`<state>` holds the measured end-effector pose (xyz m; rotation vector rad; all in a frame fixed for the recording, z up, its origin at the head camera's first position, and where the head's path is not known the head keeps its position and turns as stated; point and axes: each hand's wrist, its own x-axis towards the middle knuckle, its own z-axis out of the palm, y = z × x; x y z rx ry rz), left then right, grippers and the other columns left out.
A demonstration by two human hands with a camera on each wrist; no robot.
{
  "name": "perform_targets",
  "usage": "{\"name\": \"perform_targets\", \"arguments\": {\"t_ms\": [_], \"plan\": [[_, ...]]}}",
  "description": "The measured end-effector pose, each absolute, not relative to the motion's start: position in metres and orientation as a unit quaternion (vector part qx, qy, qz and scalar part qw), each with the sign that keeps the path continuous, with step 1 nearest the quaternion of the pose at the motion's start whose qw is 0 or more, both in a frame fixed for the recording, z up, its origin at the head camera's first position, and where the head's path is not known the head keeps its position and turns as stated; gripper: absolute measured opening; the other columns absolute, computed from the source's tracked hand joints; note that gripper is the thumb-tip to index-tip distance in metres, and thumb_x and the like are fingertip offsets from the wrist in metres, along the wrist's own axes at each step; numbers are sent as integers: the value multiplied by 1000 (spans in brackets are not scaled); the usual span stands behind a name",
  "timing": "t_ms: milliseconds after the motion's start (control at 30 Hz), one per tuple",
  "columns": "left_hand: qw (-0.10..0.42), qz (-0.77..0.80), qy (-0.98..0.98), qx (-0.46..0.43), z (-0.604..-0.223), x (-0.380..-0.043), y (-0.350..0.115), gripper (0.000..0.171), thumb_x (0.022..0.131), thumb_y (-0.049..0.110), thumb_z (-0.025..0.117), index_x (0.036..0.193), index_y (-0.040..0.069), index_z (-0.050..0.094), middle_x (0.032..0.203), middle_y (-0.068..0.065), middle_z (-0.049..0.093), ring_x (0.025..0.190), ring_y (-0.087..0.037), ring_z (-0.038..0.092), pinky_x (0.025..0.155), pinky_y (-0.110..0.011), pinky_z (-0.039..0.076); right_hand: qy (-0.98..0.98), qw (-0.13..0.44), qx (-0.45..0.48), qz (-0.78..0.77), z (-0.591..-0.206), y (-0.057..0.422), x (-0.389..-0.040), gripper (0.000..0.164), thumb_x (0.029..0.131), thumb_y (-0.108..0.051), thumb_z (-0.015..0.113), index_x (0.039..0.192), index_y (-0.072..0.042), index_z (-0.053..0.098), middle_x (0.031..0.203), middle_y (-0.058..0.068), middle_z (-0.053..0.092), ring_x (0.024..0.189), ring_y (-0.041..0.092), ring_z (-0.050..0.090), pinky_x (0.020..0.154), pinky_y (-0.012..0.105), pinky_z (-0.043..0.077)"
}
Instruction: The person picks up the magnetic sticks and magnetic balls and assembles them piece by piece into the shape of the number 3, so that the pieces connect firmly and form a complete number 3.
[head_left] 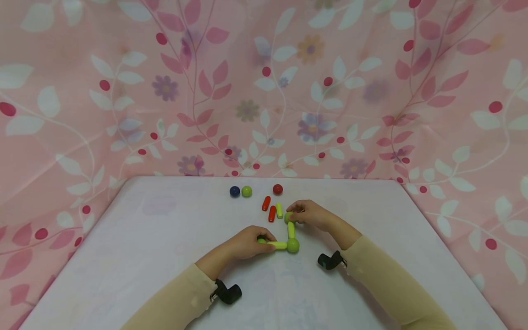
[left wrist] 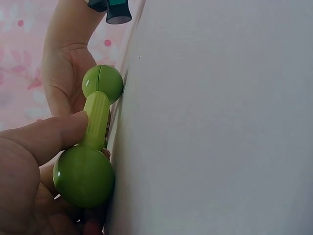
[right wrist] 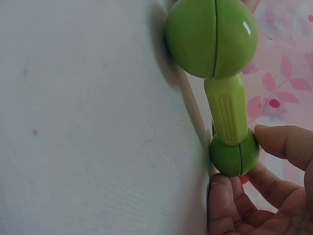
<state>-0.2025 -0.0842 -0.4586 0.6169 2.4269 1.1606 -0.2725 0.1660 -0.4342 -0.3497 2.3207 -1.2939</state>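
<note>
An L-shaped piece lies on the white table, made of green balls joined by yellow-green rods. Its corner ball (head_left: 293, 245) sits nearest the front, with one rod (head_left: 291, 230) running away from it and another rod (head_left: 280, 246) running left. My left hand (head_left: 251, 243) grips the left end, thumb against the rod (left wrist: 98, 117) beside its end ball (left wrist: 84, 177). At the far end, my right hand (head_left: 311, 214) pinches the far ball (right wrist: 235, 157) between thumb and fingers. Part of each end ball is hidden by fingers in the head view.
Two red rods (head_left: 272, 213) and a loose yellow-green rod (head_left: 279, 210) lie just left of the right hand. Farther back are a dark blue ball (head_left: 234, 191), a green ball (head_left: 246, 191) and a red ball (head_left: 278, 189). Floral cloth (head_left: 264, 91) hangs behind the table.
</note>
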Motion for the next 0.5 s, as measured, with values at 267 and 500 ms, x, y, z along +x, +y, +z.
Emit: {"name": "perform_targets", "arguments": {"t_ms": [267, 500], "plan": [[194, 414, 863, 216, -458, -203, -84, 16, 92, 29, 73, 106, 21, 74, 95, 10, 65, 92, -13, 55, 89, -37, 45, 861, 189, -112, -458, -435, 170, -268, 30, 94, -18, 70, 121, -5, 66, 110, 8, 64, 98, 21, 58, 83, 33, 51], [194, 414, 863, 217, -458, -203, -85, 16, 93, 30, 72, 106, 21, 74, 96, 9, 65, 94, -13, 54, 90, -37, 44, 874, 153, -117, -447, -430, 175, -260, 25, 95, -16, 67, 117, -5, 67, 108, 7, 66, 97, 21, 61, 78, 33, 51]]}}
